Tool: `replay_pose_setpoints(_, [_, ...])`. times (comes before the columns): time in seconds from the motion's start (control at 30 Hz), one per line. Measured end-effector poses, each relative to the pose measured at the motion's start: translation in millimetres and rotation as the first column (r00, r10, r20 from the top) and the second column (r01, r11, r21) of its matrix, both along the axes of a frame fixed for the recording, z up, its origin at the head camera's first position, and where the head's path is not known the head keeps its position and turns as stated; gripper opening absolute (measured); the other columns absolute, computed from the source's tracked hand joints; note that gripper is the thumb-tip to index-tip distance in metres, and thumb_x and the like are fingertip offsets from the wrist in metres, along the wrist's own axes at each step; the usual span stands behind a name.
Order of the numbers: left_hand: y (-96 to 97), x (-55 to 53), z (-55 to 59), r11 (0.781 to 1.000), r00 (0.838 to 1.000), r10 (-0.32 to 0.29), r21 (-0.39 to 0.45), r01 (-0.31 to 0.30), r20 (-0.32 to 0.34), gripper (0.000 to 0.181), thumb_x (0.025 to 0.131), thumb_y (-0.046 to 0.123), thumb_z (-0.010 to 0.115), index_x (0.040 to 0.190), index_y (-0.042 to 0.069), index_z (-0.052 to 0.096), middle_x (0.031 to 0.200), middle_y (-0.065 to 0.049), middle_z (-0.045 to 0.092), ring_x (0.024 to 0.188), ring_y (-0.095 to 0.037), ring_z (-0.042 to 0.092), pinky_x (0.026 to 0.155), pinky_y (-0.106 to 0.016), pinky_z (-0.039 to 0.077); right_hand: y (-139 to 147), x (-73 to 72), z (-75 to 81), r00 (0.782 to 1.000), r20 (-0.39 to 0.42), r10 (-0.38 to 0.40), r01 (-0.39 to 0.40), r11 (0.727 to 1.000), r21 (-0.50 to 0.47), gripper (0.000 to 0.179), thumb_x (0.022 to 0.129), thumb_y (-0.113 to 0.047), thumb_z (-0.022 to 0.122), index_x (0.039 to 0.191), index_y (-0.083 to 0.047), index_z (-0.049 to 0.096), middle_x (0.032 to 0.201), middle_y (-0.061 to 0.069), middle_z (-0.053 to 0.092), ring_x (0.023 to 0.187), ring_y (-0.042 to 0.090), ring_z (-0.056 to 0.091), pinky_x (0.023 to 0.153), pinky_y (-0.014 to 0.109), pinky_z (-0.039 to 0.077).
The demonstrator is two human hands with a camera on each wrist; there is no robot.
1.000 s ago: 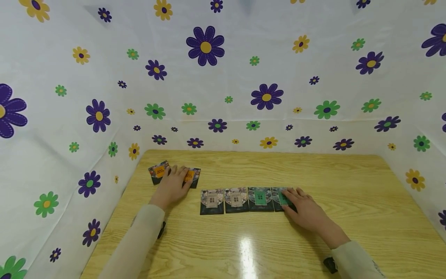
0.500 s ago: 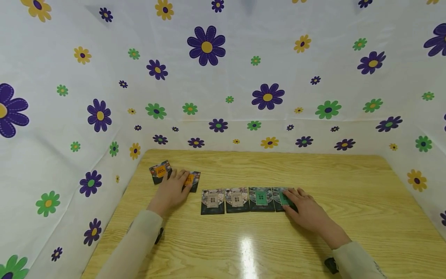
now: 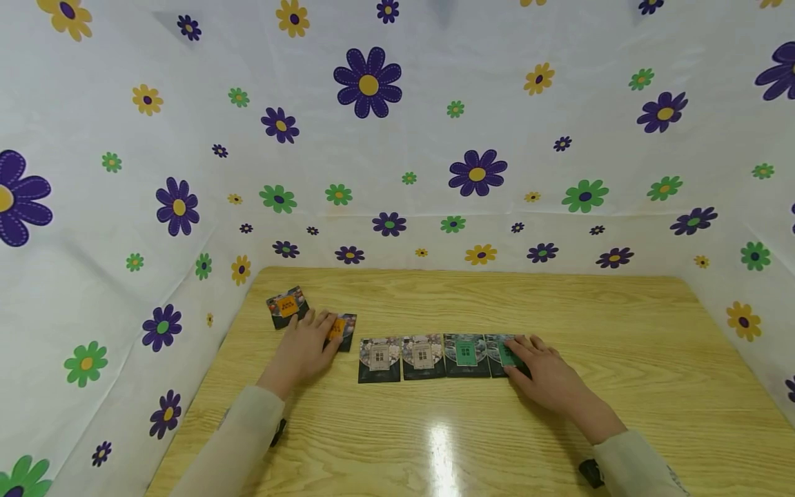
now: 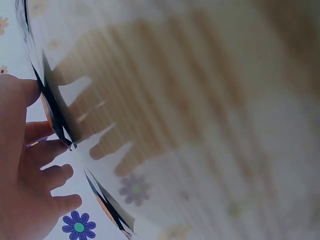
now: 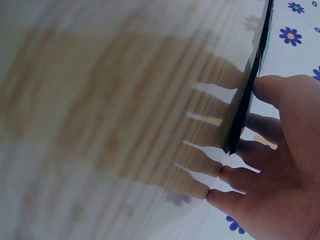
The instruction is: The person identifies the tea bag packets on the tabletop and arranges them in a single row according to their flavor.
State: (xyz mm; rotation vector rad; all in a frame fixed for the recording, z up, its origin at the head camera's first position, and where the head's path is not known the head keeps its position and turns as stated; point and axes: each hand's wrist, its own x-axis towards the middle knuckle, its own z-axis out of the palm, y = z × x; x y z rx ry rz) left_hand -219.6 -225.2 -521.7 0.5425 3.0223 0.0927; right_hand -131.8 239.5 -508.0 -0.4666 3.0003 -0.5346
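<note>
Fingers spread, my left hand (image 3: pixel 303 352) lies over a small flat packet with an orange label (image 3: pixel 349 333), covering its left part. The left wrist view shows that packet (image 4: pixel 56 112) edge-on at the thumb and fingers. A second orange-labelled packet (image 3: pixel 287 306) lies tilted just beyond the left fingertips. My right hand (image 3: pixel 549 376) rests its fingers on a green-labelled packet (image 3: pixel 497 353), the right end of a row, hiding its right side. Seen from the right wrist, this packet (image 5: pixel 248 95) is flat on the table beneath the thumb and fingers.
Left of the right hand, the row continues with another green-labelled packet (image 3: pixel 466 355) and two beige-labelled ones, the nearer beige packet (image 3: pixel 423 357) and the end beige packet (image 3: pixel 379 359). A glossy wood-grain table (image 3: pixel 397 435) meets a flowered cloth wall (image 3: pixel 410 138) behind and at both sides.
My left hand has drawn toward me, and the orange-labelled packet under it has slid the same way, apart from the other orange one. The right hand and the row stay in place.
</note>
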Motion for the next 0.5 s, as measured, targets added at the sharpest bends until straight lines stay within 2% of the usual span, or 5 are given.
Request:
replay_pose_setpoints(0.27, [-0.3, 8.6, -1.4, 1.0, 1.0, 0.005, -0.007, -0.005, 0.002, 0.065, 0.112, 0.048, 0.044, 0.164, 0.008, 0.04, 0.166, -0.018, 0.043, 0.156, -0.047, 0.034, 0.125, -0.072, 0.024, 0.5, -1.4, -1.7, 1.0, -0.006, -0.001, 0.001, 1.0, 0.011, 0.058, 0.105, -0.031, 0.065, 0.153, 0.0, 0.053, 0.155, 0.032, 0.05, 0.146, 0.059, 0.04, 0.112, 0.076, 0.038])
replay_pose_setpoints(0.5, [1.7, 18.7, -1.9, 1.0, 1.0, 0.019, 0.022, -0.018, -0.012, 0.065, 0.111, 0.047, 0.046, 0.161, 0.006, 0.044, 0.164, -0.019, 0.046, 0.153, -0.048, 0.039, 0.124, -0.073, 0.025, 0.3, -1.3, -1.5, 1.0, -0.005, -0.006, 0.007, 1.0, 0.01, 0.058, 0.105, -0.031, 0.065, 0.153, 0.0, 0.052, 0.155, 0.033, 0.05, 0.146, 0.059, 0.04, 0.112, 0.076, 0.038])
